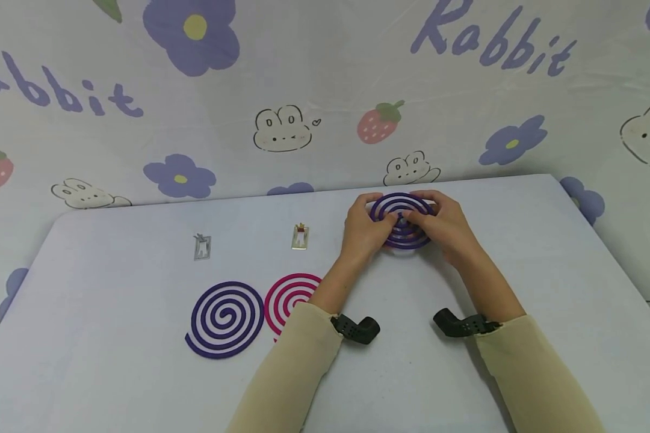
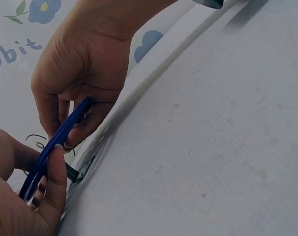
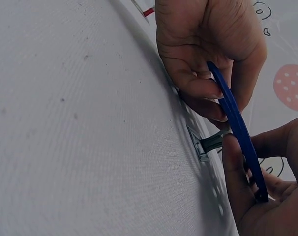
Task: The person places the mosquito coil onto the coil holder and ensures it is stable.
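Note:
A purple mosquito coil (image 1: 405,246) is held between both hands over the far right of the table. My left hand (image 1: 364,227) grips its left edge, and my right hand (image 1: 448,224) its right edge. Both thumbs lie on the near face by the centre. In the left wrist view the coil (image 2: 51,146) shows edge-on and tilted. Beneath it stands a small metal coil stand (image 3: 210,142), its flat base on the table and its upright prong reaching toward the coil's middle. I cannot tell whether the prong is through the coil.
A second purple coil (image 1: 227,320) lies flat at the front left, beside a pink coil (image 1: 294,277) partly covered by the left forearm. Behind them sit a silver coil stand (image 1: 203,247) and a gold one (image 1: 300,237). A printed cloth (image 1: 325,78) rises behind the table.

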Demonstrator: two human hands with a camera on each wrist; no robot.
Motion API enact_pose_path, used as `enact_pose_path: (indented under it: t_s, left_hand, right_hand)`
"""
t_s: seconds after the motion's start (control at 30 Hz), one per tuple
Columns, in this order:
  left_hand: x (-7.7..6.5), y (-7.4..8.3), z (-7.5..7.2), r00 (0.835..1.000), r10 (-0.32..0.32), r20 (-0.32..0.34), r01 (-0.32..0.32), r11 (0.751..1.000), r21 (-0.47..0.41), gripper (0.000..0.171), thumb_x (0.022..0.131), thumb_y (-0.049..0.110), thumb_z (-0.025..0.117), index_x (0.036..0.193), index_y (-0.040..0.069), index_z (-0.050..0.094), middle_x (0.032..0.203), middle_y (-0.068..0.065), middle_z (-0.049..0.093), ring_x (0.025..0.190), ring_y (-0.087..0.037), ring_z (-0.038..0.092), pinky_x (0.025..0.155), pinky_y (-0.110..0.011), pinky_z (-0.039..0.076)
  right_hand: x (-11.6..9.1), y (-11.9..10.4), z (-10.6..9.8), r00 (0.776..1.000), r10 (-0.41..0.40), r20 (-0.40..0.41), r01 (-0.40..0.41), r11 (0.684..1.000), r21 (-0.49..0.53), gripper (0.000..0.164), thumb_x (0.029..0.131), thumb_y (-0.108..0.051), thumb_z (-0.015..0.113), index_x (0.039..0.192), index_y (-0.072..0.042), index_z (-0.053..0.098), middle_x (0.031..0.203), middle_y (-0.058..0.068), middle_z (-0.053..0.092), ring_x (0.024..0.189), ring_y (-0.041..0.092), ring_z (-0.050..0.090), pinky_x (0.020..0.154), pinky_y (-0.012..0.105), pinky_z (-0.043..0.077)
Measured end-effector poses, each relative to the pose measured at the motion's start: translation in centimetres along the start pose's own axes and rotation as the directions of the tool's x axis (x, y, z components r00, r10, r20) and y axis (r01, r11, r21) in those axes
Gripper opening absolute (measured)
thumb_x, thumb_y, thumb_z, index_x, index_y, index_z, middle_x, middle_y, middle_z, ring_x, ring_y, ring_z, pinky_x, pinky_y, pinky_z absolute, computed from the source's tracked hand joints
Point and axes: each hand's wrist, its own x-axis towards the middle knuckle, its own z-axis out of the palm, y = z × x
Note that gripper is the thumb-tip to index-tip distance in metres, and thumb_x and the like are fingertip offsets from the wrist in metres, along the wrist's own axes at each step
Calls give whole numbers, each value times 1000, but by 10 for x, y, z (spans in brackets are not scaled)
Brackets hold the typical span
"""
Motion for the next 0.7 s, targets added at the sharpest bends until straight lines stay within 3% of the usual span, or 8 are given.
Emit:
enact_pose_path:
  t_s: [0.17,0.47,0.7]
  left_hand:
    - [0,0,1,1000,-3,2,3,1000,-7,48,96,10,75,142,9,62,131,-22,72,122,-32,70,109,-45,56]
    - [-1,1,2,1000,7,-1,-7,1000,6,48,95,10,75,142,10,62,127,-22,73,118,-32,71,102,-44,60]
    - [0,-1,1,999,36,-14,-36,999,24,48,94,11,76,140,9,62,121,-21,75,112,-31,72,96,-44,62]
  right_hand:
    - [-2,0,-1,1000,-27,-7,27,1000,-4,60,103,-19,65,158,-6,45,147,29,57,129,36,58,114,47,49]
    - [-1,2,-2,1000,-12,2,12,1000,4,61,103,-20,66,159,-7,44,149,28,57,132,36,58,116,47,48]
    - [0,2,-1,1000,-8,12,8,1000,13,61,103,-19,67,159,-7,44,149,27,57,132,35,58,108,37,50]
